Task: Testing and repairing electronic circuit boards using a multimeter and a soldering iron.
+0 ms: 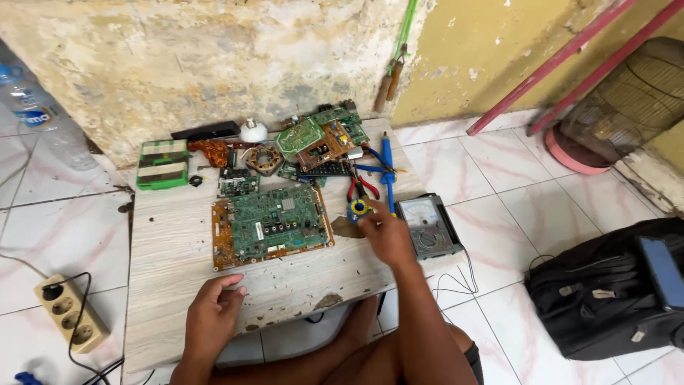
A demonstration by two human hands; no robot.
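Observation:
A large green circuit board (271, 224) lies flat in the middle of a low pale wooden table (178, 264). My left hand (214, 314) rests on the table's near edge below the board, fingers curled, holding nothing. My right hand (385, 232) reaches out to the right of the board, its fingertips at a small blue and yellow spool (358, 207); whether it grips the spool I cannot tell. Red-handled pliers (362, 187) lie just behind the spool. A grey analog multimeter (427, 226) sits right of my right hand.
At the table's back lie several smaller circuit boards (320, 139), a blue soldering iron (388, 167), a green box (163, 164) and a white bulb (253, 130). On the tiled floor: a power strip (71, 314), a black backpack (613, 292), a water bottle (39, 117), a wire cage (627, 103).

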